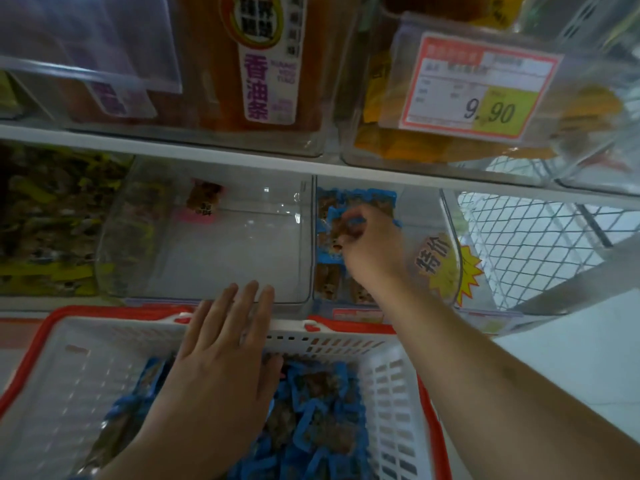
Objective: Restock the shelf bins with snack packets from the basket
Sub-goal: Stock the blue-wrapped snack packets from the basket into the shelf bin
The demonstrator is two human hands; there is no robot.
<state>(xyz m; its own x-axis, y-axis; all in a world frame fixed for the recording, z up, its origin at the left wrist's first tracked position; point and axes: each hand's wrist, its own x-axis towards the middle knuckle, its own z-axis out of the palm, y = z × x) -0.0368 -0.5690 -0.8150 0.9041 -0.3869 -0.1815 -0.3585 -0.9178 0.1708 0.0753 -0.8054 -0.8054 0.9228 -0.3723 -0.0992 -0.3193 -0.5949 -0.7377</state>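
White shop shelf [242, 157], clear bins in row beneath. Left bin [52, 220]: green-yellow packets. Middle bin [207, 251] nearly bare, one packet at back. Left hand [221, 368] flat, fingers spread, holding nothing, over blue snack packets [318, 410] in red-rimmed white basket [391, 386]. Right hand [370, 251] inside right bin [429, 237], fingertips pinched on blue packet [337, 223] atop stack.

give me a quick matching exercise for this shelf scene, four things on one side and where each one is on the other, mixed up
Things:
1. left hand
2. right hand
3. price tag
4. pink-labelled packet

Places:
A. on the upper shelf bin's front
B. lying flat over the basket
C. alone in the nearly empty clear bin
D. inside the bin of blue packets

Pairs: 1-B, 2-D, 3-A, 4-C
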